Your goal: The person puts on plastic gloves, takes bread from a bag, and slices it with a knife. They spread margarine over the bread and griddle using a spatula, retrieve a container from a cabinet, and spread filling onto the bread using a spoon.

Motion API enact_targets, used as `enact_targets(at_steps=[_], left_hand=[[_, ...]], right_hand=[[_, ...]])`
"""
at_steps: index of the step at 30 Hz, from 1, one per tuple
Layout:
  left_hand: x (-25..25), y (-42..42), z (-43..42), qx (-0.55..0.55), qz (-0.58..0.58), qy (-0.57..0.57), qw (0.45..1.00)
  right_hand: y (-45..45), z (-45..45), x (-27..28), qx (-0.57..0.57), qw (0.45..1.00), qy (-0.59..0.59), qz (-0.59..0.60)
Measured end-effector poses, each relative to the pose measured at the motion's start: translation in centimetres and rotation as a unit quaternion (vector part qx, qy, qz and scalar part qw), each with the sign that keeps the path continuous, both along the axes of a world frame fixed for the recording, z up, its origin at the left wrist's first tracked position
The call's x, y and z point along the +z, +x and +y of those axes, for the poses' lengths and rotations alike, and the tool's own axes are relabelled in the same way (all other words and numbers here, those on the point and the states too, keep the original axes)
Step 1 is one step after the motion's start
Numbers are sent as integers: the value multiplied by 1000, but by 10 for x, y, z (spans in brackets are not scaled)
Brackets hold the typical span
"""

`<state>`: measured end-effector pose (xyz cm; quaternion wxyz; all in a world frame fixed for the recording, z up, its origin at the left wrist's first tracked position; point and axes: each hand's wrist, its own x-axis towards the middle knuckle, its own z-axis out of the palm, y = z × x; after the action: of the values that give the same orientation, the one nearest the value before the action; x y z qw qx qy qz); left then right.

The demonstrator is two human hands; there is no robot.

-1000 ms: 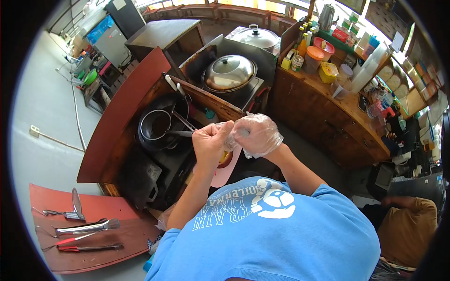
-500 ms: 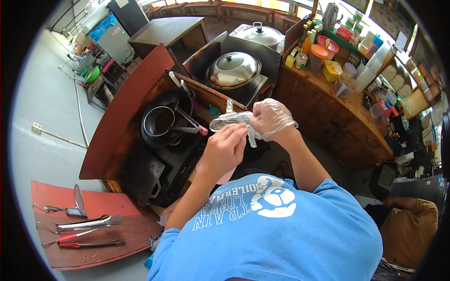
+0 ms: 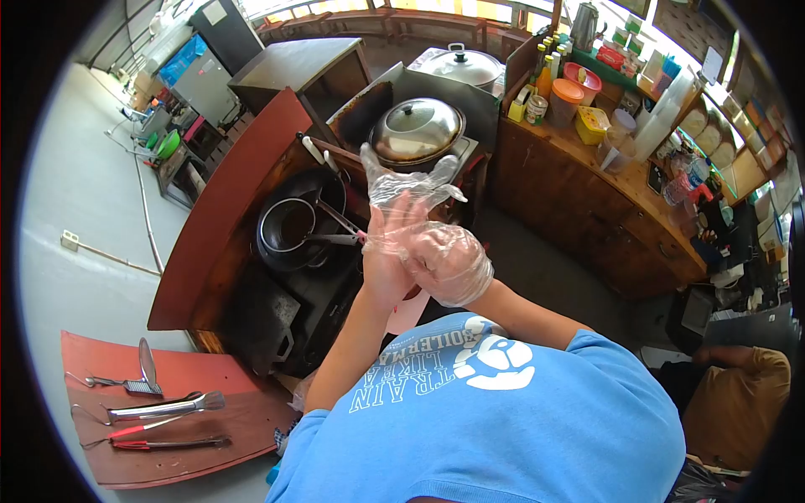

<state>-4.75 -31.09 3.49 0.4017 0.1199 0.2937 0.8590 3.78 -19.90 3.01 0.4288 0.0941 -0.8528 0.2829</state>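
Observation:
A clear plastic glove (image 3: 412, 186) is partly pulled over my left hand (image 3: 390, 239). The fingers of that hand are stretched out inside it, and the glove's finger ends stand loose beyond them. My right hand (image 3: 451, 261) wears a similar clear glove. Its fingers are curled at the cuff of the left glove, pinching the plastic by my left wrist. Both hands are close together in front of my chest, above the stove area. Left of them, a small saucepan (image 3: 287, 225) sits in a dark wok (image 3: 323, 194).
Beyond my hands stands a lidded pan (image 3: 418, 134) on a burner, with a large lidded pot (image 3: 461, 67) behind. A wooden counter (image 3: 579, 180) on the right carries bottles and tubs. Tongs (image 3: 168, 406) hang on a red board (image 3: 201, 369). A person (image 3: 738, 411) is at lower right.
My left hand has slid into the loose plastic glove, which now stands up around its fingers. The gloved right hand has moved left and lower, to the cuff at my left wrist.

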Motion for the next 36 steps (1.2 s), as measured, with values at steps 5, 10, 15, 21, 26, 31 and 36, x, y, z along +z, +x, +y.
enact_targets(at_steps=[5,10,15,21,26,31,36], left_hand=[[-24,-5,8,-8,236,-151,960],[-7,1,4,162,676,-268,667],[-15,-4,11,180,683,-248,663],[-33,-11,2,162,715,-298,611],[-30,-1,12,105,339,-311,882],[-27,0,40,86,228,-272,931],[-35,-3,78,107,666,-389,627]], right_hand=[[4,7,6,13,998,-30,51],[3,13,18,-1,1000,8,25],[-1,19,27,-16,999,29,43],[-7,25,27,27,995,93,-25],[-10,47,30,-3,995,72,-68],[-9,71,40,1,994,60,-88],[-18,101,23,17,992,74,-99]])
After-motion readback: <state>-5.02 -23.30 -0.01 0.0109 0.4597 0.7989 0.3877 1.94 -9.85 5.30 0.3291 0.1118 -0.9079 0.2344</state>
